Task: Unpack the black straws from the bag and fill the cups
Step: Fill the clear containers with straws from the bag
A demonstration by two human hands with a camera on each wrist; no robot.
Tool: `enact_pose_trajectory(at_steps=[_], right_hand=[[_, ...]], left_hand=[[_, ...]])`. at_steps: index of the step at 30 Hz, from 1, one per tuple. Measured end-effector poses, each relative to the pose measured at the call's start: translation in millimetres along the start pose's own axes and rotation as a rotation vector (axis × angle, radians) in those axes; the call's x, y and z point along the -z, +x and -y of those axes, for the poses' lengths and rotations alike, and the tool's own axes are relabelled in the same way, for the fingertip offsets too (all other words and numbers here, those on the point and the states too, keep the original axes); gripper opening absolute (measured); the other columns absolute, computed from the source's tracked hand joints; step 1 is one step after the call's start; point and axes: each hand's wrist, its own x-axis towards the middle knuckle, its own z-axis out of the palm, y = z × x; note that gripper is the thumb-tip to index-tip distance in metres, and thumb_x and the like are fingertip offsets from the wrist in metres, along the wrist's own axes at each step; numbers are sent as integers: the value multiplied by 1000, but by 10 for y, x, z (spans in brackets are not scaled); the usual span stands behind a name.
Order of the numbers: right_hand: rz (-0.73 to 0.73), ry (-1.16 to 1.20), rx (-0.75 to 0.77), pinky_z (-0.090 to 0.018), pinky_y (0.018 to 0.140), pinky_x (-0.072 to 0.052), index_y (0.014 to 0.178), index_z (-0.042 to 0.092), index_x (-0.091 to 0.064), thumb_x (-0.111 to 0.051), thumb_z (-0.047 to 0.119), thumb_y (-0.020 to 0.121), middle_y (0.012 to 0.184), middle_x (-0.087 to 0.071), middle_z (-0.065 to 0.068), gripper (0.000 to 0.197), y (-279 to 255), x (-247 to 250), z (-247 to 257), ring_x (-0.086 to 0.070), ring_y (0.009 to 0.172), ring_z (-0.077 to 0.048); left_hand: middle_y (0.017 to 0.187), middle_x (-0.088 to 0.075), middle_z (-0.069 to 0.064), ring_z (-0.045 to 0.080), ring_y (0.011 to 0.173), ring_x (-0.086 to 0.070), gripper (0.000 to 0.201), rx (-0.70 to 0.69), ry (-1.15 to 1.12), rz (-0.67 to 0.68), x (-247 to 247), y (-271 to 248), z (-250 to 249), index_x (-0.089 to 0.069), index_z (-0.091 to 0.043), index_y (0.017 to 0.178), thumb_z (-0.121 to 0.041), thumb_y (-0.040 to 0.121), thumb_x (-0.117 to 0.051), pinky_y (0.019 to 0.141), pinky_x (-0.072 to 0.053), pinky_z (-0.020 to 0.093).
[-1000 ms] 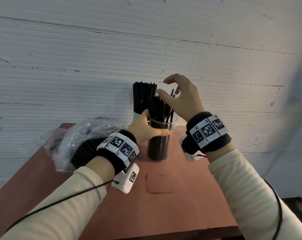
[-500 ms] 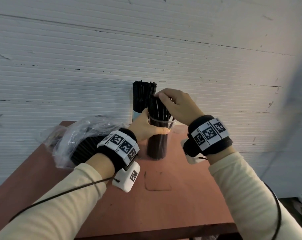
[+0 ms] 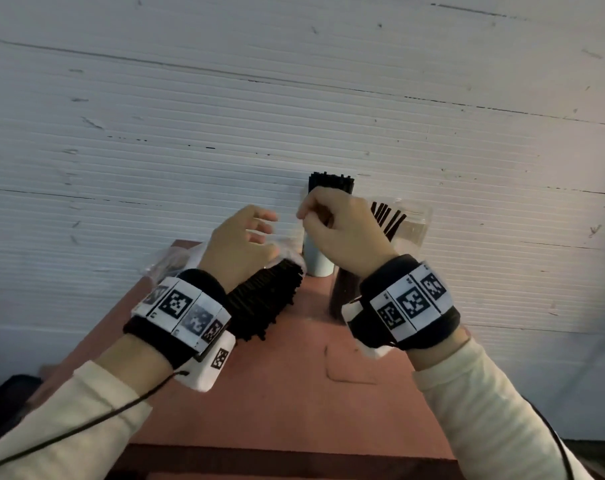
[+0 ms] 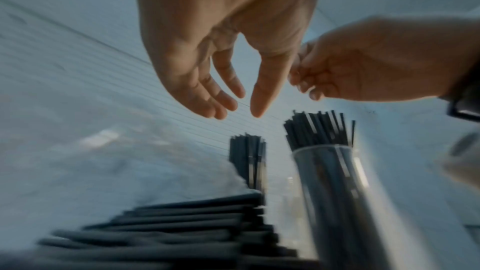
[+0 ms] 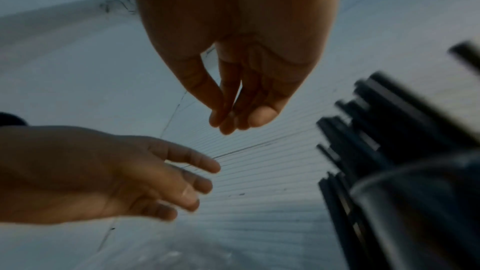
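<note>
The straws [image 3: 266, 303] are black, both the loose bundle and those standing in the clear cup [image 4: 335, 182]. The bag [image 3: 176, 259] is clear plastic. The worktop [image 3: 294, 393] is reddish brown. Both wristbands [image 3: 179, 306] are black with white, black-checkered squares. The sleeves [image 3: 484, 403] are cream, and the ribbed wall [image 3: 190, 98] is white.

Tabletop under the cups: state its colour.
The tabletop is a plain reddish-brown, matte surface; the head view shows it best.

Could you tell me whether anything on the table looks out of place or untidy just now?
Only mildly: the straws in the clear cup lean and fan out, whereas those in the rear cup stand straight. Nothing looks spilled.
</note>
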Motion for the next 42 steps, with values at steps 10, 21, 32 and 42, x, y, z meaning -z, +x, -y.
enact_pose_trajectory(at_steps=[10,21,32,42], right_hand=[[873,-248,-130,-36,93,-43,112,8,-62,-39,33,102,106,-63,-6,35,-64,-970,129,-57,99,-23],[824,-441,-157,-35,101,-40,141,14,-43,-56,37,93,137,-53,-10,54,98,-1298,199,-51,123,-27],[782,-372,-44,-35,104,-38,137,18,-49,-52,11,92,137,-53,-6,46,31,-1194,246,-48,127,-26],[667,-114,-174,-13,77,-43,126,32,-62,-68,20,87,130,-58,4,41,-14,-958,84,-59,107,-13]], left_hand=[[127,-60,2,26,112,-57,52,27,279,173,672,-129,506,-55,-34,119,-9,77,-73,93,-46,40],[130,-59,-4,15,121,-50,37,9,200,93,657,-36,422,-67,-26,114,-5,83,-67,89,-36,24],[135,-56,-3,14,130,-46,40,66,172,74,706,-51,425,-65,-33,114,-8,83,-69,91,-35,23],[125,-59,-3,14,128,-46,44,96,164,71,671,3,435,-64,-34,110,-2,80,-71,84,-39,21]])
